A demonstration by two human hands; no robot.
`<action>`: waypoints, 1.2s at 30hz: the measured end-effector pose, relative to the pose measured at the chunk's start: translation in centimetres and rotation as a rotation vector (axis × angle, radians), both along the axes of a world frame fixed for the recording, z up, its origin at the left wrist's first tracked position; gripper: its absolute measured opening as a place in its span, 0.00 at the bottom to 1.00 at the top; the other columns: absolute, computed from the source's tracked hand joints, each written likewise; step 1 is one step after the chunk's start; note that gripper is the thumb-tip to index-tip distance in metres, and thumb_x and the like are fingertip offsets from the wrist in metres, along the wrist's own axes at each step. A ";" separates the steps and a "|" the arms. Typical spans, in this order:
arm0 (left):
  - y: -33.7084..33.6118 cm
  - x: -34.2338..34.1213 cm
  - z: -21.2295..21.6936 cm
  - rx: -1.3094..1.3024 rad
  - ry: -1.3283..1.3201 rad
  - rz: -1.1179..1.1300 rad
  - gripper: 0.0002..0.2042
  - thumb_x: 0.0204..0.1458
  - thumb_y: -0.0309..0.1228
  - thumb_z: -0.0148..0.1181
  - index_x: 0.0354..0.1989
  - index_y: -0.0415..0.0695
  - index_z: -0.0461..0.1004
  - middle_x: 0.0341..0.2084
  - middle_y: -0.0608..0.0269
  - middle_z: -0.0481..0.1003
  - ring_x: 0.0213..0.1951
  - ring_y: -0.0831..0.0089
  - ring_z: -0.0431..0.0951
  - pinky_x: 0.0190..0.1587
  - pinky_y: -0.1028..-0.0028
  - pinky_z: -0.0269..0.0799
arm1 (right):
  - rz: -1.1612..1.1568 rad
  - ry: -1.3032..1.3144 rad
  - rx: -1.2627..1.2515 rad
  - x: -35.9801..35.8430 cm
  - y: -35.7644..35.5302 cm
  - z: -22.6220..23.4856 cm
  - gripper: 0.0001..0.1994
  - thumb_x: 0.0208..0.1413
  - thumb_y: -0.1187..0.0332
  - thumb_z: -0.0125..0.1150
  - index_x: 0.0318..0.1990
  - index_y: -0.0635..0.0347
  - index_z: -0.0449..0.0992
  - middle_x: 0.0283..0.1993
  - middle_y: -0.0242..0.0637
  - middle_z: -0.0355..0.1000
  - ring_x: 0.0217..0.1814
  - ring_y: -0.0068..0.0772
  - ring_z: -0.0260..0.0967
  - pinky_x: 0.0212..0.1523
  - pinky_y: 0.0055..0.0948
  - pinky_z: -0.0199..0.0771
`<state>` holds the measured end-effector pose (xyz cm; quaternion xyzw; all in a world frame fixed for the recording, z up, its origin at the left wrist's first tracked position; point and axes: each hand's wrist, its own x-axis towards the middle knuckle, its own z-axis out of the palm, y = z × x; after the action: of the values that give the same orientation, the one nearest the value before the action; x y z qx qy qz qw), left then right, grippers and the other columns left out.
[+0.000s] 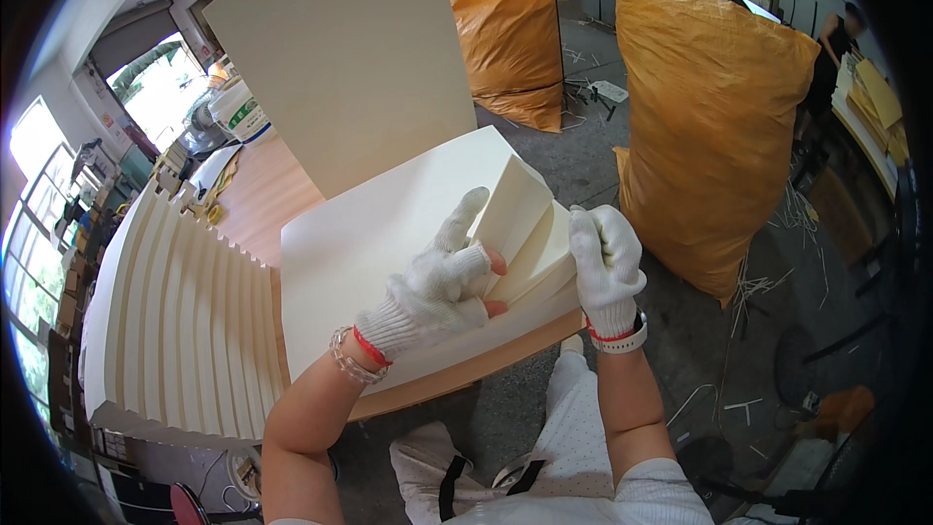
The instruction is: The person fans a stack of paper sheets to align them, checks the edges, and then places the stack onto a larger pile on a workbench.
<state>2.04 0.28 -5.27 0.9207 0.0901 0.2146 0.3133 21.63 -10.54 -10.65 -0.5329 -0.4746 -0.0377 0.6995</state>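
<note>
A stack of large cream-white card sheets (389, 199) lies on the table in front of me. At its right end, a sheet has a folded, raised flap (512, 199). My left hand (439, 277), in a white knit glove with some fingertips bare, rests against this flap with its fingers apart. My right hand (606, 258), gloved too, is closed at the right edge of the folded card sheet (546, 251). The fingers hide just how much of that edge they pinch.
To the left stands a stepped row of folded white card pieces (185, 321). A tall beige board (350, 58) rises behind the sheets. Two large orange sacks (714, 126) stand beyond, with paper strips on the floor. Another person (834, 44) is at far right.
</note>
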 end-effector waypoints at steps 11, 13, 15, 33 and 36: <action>-0.4 -0.1 0.5 -0.046 0.034 0.037 0.17 0.41 0.21 0.74 0.37 0.49 0.73 0.73 0.35 0.46 0.67 0.41 0.65 0.61 0.62 0.70 | 0.060 0.014 -0.011 0.3 -0.5 -0.4 0.12 0.63 0.74 0.57 0.27 0.65 0.67 0.24 0.35 0.62 0.26 0.26 0.60 0.44 0.32 0.74; -0.6 0.1 0.8 -0.043 0.043 0.056 0.16 0.42 0.20 0.72 0.38 0.48 0.73 0.73 0.34 0.47 0.67 0.40 0.65 0.60 0.61 0.71 | 0.067 -0.013 0.012 0.4 -0.6 -0.4 0.11 0.63 0.74 0.58 0.28 0.66 0.68 0.24 0.36 0.62 0.26 0.29 0.61 0.41 0.33 0.73; -0.4 -0.1 0.5 0.007 0.026 0.059 0.14 0.42 0.18 0.70 0.37 0.45 0.76 0.73 0.34 0.48 0.64 0.49 0.69 0.57 0.66 0.72 | 0.011 -0.168 0.051 0.4 -0.7 -0.3 0.09 0.62 0.75 0.58 0.28 0.66 0.69 0.24 0.36 0.62 0.26 0.32 0.62 0.38 0.34 0.72; -0.4 -0.4 0.6 -0.012 0.010 0.055 0.14 0.45 0.20 0.71 0.40 0.41 0.76 0.71 0.41 0.55 0.37 0.66 0.79 0.40 0.69 0.75 | 0.078 0.225 -0.020 0.1 -0.7 -0.8 0.14 0.61 0.75 0.60 0.22 0.65 0.68 0.21 0.28 0.64 0.24 0.16 0.59 0.26 0.26 0.62; -0.7 -0.3 0.7 -0.007 0.004 0.062 0.14 0.42 0.20 0.73 0.37 0.43 0.75 0.71 0.36 0.53 0.53 0.54 0.75 0.49 0.68 0.74 | 0.069 0.246 -0.013 -0.1 -0.5 -0.9 0.14 0.61 0.75 0.60 0.22 0.65 0.68 0.21 0.27 0.64 0.24 0.16 0.59 0.26 0.25 0.61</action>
<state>1.78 -0.42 -4.60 0.9168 0.1200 0.2221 0.3096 21.55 -11.05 -11.55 -0.5213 -0.4037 0.0552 0.7499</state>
